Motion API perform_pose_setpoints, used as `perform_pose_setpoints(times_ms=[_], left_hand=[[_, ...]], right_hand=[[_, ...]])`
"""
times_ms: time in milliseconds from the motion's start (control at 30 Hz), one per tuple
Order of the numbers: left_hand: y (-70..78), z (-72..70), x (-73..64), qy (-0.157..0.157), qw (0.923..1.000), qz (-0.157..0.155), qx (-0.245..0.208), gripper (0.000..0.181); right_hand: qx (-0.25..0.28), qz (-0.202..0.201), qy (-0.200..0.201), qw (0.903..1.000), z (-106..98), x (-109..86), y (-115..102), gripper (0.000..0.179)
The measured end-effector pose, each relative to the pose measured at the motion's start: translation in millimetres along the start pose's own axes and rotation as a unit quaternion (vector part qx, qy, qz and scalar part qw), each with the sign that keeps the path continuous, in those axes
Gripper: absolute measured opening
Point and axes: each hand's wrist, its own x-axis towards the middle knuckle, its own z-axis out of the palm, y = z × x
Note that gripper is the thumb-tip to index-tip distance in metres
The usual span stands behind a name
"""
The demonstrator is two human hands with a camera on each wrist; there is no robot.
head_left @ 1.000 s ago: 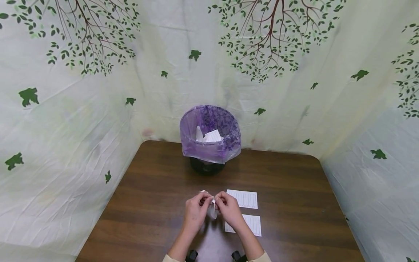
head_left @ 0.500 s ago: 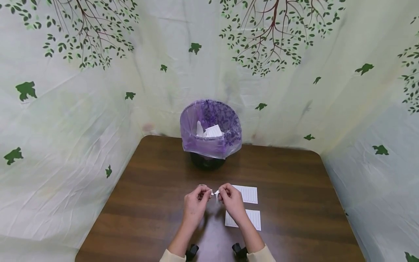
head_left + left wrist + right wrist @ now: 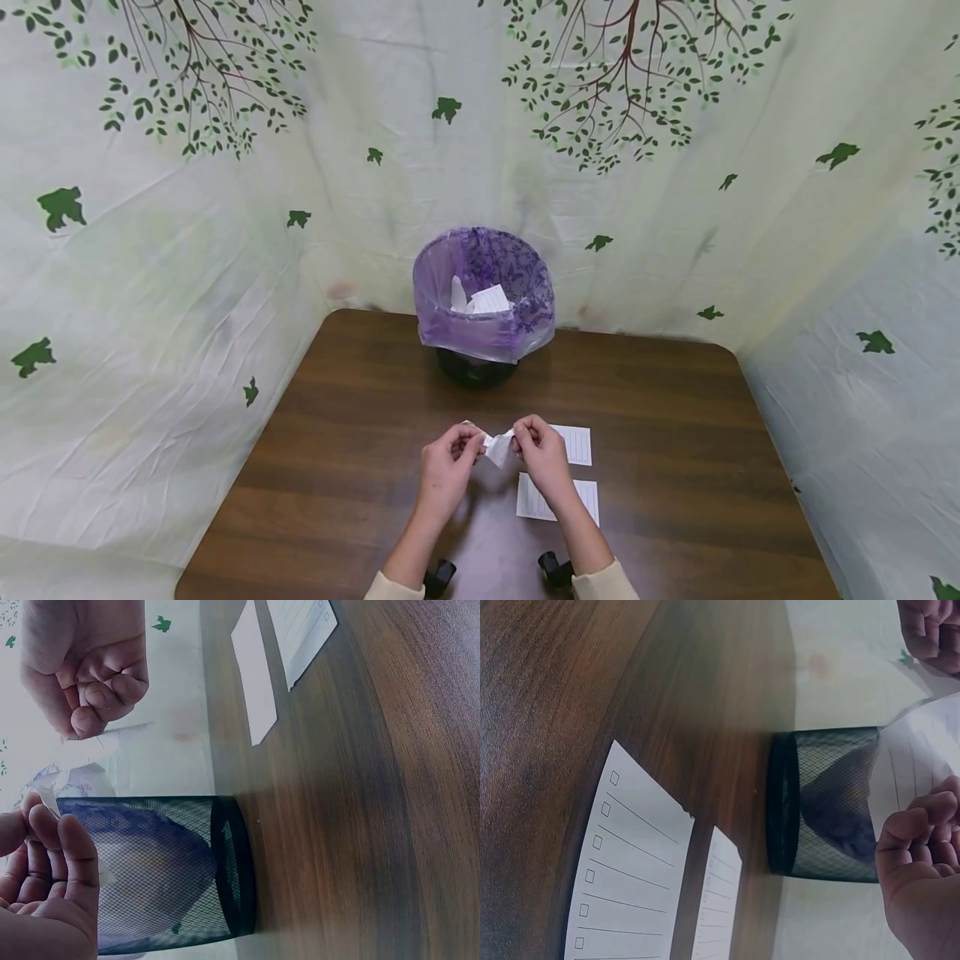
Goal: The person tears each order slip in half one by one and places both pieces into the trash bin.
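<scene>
From my end I saw left hand (image 3: 448, 467) and right hand (image 3: 543, 454), fingertips curled, pinching lined paper (image 3: 499, 451) between them (one piece or two, I couldn't tell). Checkbox sheet (image 3: 533, 497) lay on wooden table (image 3: 337, 467) below right wrist; second sheet (image 3: 577, 446) just beyond. Purple-lined mesh wastebasket (image 3: 465, 337) stood ahead of both hands.

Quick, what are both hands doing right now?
Left hand: closed, pinching white paper.
Right hand: closed, pinching white paper too.
</scene>
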Motion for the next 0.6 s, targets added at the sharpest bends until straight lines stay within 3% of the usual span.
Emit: perform_pose_setpoints(times_ms=[367, 600], left_hand=[[-2.9, -4.4, -0.2, -0.002, 0.9998, 0.003, 0.017, 0.007], [-5.3, -10.6, 2.4, 0.022, 0.9996, 0.004, 0.019, 0.004]], right_hand=[[-0.013, -0.011, 0.002, 0.9998, -4, -0.6, 1, 0.018], [-0.050, -0.031, 0.022, 0.9980, -11, 3.2, 6, 0.019]])
